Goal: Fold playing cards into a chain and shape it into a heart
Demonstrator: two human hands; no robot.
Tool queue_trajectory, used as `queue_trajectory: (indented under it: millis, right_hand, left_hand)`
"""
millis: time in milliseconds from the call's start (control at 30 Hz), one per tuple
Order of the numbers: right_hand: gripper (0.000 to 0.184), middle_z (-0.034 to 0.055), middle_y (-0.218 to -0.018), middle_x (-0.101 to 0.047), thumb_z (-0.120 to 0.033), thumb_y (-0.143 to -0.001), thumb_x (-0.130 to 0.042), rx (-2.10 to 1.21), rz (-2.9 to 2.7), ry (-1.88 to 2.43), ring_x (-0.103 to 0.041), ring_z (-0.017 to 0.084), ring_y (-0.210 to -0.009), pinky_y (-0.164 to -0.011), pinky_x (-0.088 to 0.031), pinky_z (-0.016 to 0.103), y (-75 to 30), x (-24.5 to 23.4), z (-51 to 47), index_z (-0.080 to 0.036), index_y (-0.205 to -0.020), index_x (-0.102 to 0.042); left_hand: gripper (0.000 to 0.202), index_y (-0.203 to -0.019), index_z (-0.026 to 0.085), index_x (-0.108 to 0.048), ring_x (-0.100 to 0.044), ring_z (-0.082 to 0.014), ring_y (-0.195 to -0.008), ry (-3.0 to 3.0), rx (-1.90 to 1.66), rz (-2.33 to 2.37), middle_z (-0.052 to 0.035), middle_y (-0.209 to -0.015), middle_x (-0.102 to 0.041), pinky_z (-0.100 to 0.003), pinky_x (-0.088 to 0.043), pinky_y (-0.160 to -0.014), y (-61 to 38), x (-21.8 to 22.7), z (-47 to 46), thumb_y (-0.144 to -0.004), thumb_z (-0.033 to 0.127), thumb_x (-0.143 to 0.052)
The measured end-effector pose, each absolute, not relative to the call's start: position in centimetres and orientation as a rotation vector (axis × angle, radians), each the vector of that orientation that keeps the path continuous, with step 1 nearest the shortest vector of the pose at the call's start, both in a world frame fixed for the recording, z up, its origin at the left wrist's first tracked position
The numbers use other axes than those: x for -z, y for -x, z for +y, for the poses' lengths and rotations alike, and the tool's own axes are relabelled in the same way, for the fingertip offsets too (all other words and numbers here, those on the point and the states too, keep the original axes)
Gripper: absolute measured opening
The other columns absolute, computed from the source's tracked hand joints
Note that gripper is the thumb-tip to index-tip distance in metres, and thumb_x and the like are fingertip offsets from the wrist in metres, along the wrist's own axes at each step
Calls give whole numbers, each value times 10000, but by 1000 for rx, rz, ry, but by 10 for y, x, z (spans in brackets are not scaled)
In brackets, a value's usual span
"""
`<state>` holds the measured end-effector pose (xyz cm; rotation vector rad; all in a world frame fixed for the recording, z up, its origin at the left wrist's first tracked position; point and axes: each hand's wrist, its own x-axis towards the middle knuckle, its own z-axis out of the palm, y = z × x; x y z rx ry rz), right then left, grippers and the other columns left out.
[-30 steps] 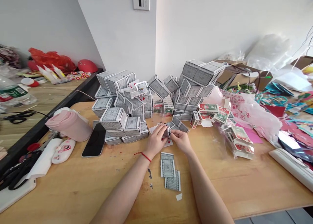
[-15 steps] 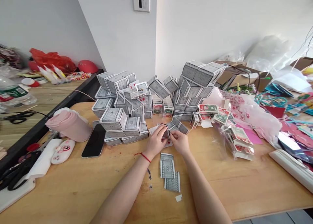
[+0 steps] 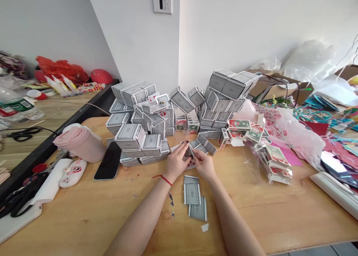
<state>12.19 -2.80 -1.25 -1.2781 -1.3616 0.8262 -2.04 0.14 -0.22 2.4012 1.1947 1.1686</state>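
My left hand (image 3: 178,162) and my right hand (image 3: 205,164) meet over the middle of the table. Between their fingertips is a grey-backed playing card (image 3: 190,150), tilted up; fingers hide part of it, and I cannot tell whether it is one card or several. Under the hands lie face-up cards with red marks (image 3: 191,164). Just beyond, a folded card piece (image 3: 203,144) rests on the wood. Nearer me, loose cards with bent edges (image 3: 192,193) overlap, back up. Folded card blocks (image 3: 129,136) are stacked to the left, and more card blocks (image 3: 220,103) to the right.
Card boxes (image 3: 239,125) and a plastic bag with boxes (image 3: 275,159) stand right of the hands. A phone (image 3: 107,162), a pink cup (image 3: 81,144) and a white mouse-shaped item (image 3: 73,172) lie left. A paper scrap (image 3: 205,227) is near me. Craft clutter fills the far right.
Both hands stay at the same spot, with small finger movements on the card. The card's grey face shows slightly more between the fingers. The view has shifted slightly.
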Motion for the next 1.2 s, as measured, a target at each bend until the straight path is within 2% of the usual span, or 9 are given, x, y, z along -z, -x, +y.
queue_trajectory:
  millis: [133,300,400,500,600,700,833,1000,1200]
  right_hand:
    - [266,72,-906,-680,-312,-724,-537,-874,-1295,1280,-637,231,-835,-756,-501,358,-121,14,-27,-195,-947,-624]
    - [296,47,-723,-650,-414,-685,-598,-1088,-1087,1237,-596,175,-584,-508,-488,278,-119,10,-25,-180,-861,-558]
    - [299,16,-640,-612,-451,-669,-608,-1172,-1001,1210,-544,143,-500,-448,-452,251,-117,5,-24,-188,-784,-525]
    - [302,-2,-602,-590,-466,-669,-601,-1197,-968,1182,-542,141,-492,-471,-453,257,-113,1,-26,-196,-755,-498]
    - [294,-34,-551,-549,-466,-693,-571,-1233,-978,1157,-526,141,-456,-467,-445,263,-108,-1,-28,-217,-804,-462]
    - [244,-44,-560,-521,-455,-741,-517,-1087,-1066,1214,-495,128,-462,-472,-417,246,-104,0,-30,-227,-806,-458]
    - [273,-34,-534,-478,-473,-807,-405,-855,-1146,1376,-465,135,-490,-490,-378,246,-102,3,-30,-230,-688,-442]
    - [315,-23,-554,-444,-467,-821,-374,-659,-1190,1444,-421,130,-522,-509,-339,243,-101,3,-30,-223,-624,-396]
    - [309,-35,-535,-395,-461,-832,-366,-704,-1132,1434,-391,117,-487,-463,-329,230,-98,2,-32,-224,-634,-380]
  left_hand:
    - [570,-1272,235,-388,-467,-211,-1141,-2428,-1098,1177,-60,-1241,-506,-403,-408,-962,20,-3,1,-729,181,-552]
    - [552,-1259,255,-401,-406,-235,-1167,-2383,-1044,1047,-58,-1251,-486,-451,-352,-983,18,-11,-3,-736,181,-560]
    - [667,-1316,238,-289,-383,-235,-1197,-2163,-1104,1010,-82,-1299,-426,-432,-337,-994,14,-12,-6,-718,185,-580]
    - [601,-1312,199,-249,-450,-203,-1144,-1923,-1184,1042,-100,-1234,-470,-378,-380,-955,9,-8,-8,-768,171,-504]
    - [349,-1158,173,-400,-508,-194,-1062,-1843,-1221,1196,-91,-1113,-541,-365,-418,-897,5,-3,-8,-817,219,-453]
    - [210,-1029,178,-455,-571,-191,-926,-1916,-1156,1271,-73,-981,-597,-347,-463,-787,4,2,-6,-844,268,-417]
    - [194,-1012,188,-463,-612,-189,-784,-2036,-1009,1296,-58,-879,-632,-317,-477,-670,4,2,-8,-857,268,-375]
    - [207,-1030,193,-452,-586,-167,-906,-1986,-1145,1242,-54,-992,-606,-301,-464,-778,3,-4,-14,-833,248,-421]
    - [178,-965,183,-459,-583,-169,-863,-2011,-1175,1248,-53,-920,-596,-302,-464,-759,2,-5,-12,-805,261,-454]
